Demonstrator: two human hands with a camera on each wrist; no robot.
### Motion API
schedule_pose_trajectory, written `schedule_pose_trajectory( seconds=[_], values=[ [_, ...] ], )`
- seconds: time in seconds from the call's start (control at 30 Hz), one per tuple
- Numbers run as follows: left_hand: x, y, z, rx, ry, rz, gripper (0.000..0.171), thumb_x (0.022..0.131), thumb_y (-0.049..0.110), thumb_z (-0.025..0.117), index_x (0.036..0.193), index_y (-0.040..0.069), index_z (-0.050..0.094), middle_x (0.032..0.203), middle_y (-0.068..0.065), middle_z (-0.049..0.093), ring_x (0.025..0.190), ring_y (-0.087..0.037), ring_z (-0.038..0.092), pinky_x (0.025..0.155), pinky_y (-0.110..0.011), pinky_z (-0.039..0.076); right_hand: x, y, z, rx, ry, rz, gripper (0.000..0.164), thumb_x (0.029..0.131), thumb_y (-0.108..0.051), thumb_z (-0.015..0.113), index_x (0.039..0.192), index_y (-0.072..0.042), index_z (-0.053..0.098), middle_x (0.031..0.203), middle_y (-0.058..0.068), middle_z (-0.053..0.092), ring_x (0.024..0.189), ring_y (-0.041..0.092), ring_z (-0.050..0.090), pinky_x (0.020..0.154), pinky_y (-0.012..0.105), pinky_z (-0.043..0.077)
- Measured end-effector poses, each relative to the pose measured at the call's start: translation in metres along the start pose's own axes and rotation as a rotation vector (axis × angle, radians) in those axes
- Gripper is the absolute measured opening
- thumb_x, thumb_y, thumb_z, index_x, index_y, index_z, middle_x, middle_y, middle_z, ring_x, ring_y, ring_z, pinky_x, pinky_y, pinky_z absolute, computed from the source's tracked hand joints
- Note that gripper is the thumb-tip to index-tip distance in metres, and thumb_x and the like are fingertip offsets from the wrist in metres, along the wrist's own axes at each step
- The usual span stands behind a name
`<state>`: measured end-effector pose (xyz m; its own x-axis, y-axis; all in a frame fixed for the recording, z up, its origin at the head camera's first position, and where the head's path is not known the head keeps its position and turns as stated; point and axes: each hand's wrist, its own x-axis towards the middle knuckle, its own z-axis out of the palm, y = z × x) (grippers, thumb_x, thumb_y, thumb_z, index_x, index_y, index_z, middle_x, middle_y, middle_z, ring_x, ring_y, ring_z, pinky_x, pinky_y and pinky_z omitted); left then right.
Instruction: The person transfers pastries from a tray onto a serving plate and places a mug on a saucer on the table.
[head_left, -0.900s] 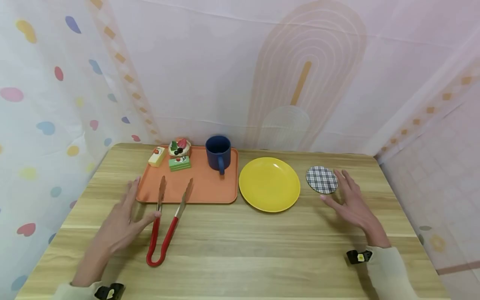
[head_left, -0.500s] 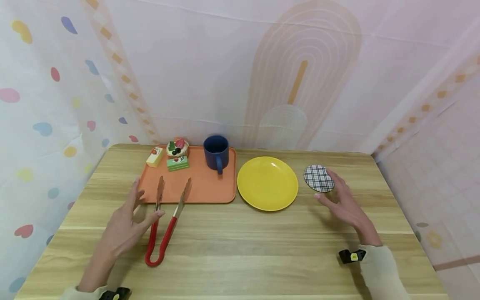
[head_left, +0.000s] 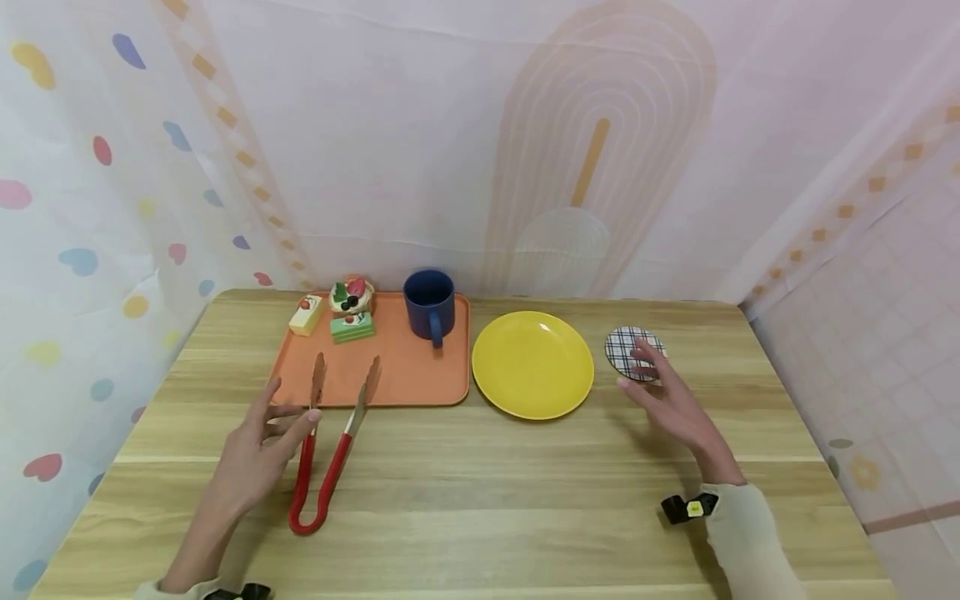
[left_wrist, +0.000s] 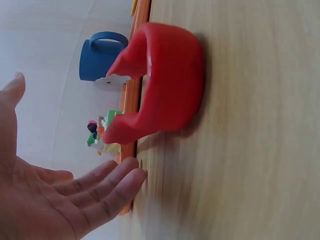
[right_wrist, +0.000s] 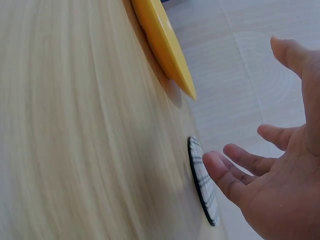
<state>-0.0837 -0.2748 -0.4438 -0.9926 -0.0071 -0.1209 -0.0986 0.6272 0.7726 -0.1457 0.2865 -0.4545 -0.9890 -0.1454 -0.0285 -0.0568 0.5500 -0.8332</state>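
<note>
Tongs with red handles (head_left: pixel 335 471) lie with their arms spread, the metal tips over the front edge of an orange tray (head_left: pixel 420 379). Beside the left tong arm is my left hand (head_left: pixel 255 454), thumb and fingers spread apart; in the left wrist view a gap shows between it and the red handle (left_wrist: pixel 175 80). Near a round checked coaster (head_left: pixel 621 346) hovers my right hand (head_left: pixel 675 408), its fingertips covering part of the coaster in the head view. The right wrist view shows the palm (right_wrist: pixel 280 205) holding nothing, above the coaster (right_wrist: pixel 202 180).
On the tray stand a dark blue mug (head_left: pixel 430 304), a yellow cake slice (head_left: pixel 306 317), a green cake slice (head_left: pixel 352 327) and a fruit tart (head_left: pixel 351 296). A yellow plate (head_left: pixel 532 365) lies between tray and coaster. A patterned curtain (head_left: pixel 420 150) hangs behind the table.
My left hand has shifted slightly right, closer to the tongs. My right hand has moved left, its fingers now over the coaster. The head view has drifted slightly.
</note>
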Motion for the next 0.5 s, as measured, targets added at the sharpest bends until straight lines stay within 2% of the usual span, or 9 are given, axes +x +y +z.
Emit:
schedule_pose_trajectory(
  seconds=[0.13, 0.27, 0.4, 0.5],
  values=[
    [0.000, 0.001, 0.004, -0.035, -0.036, -0.045, 0.095, 0.101, 0.056, 0.056, 0.166, 0.019, -0.003, 0.151, -0.024, 0.046, 0.126, -0.041, 0.055, 0.076, -0.027, 0.054, 0.004, -0.001, 0.006, 0.009, 0.004, 0.020, 0.078, 0.103, -0.039, 0.062, 0.164, -0.015, 0.020, 0.157, 0.021, 0.041, 0.134, 0.040, 0.052, 0.112, 0.058, 0.041],
    [0.000, 0.002, 0.009, -0.013, -0.034, -0.068, 0.100, 0.098, 0.057, 0.061, 0.166, 0.014, 0.002, 0.150, -0.023, 0.047, 0.124, -0.039, 0.055, 0.077, -0.026, 0.052, 0.007, -0.001, 0.012, 0.016, -0.002, 0.046, 0.078, 0.102, -0.041, 0.062, 0.164, -0.015, 0.023, 0.154, 0.019, 0.046, 0.130, 0.039, 0.057, 0.109, 0.056, 0.045],
    [-0.001, 0.002, 0.015, 0.008, -0.030, -0.090, 0.107, 0.093, 0.057, 0.069, 0.166, 0.010, 0.006, 0.149, -0.025, 0.046, 0.122, -0.038, 0.055, 0.076, -0.027, 0.053, 0.010, -0.002, 0.016, 0.028, -0.007, 0.065, 0.078, 0.102, -0.040, 0.064, 0.163, -0.013, 0.024, 0.150, 0.019, 0.049, 0.124, 0.037, 0.060, 0.097, 0.043, 0.053],
    [-0.001, 0.002, 0.020, 0.021, -0.033, -0.098, 0.112, 0.090, 0.058, 0.073, 0.166, 0.011, 0.006, 0.150, -0.025, 0.045, 0.125, -0.041, 0.053, 0.085, -0.037, 0.054, 0.012, -0.003, 0.019, 0.056, -0.016, 0.080, 0.078, 0.101, -0.039, 0.065, 0.162, -0.010, 0.026, 0.147, 0.020, 0.051, 0.120, 0.035, 0.062, 0.088, 0.033, 0.054]
  ],
)
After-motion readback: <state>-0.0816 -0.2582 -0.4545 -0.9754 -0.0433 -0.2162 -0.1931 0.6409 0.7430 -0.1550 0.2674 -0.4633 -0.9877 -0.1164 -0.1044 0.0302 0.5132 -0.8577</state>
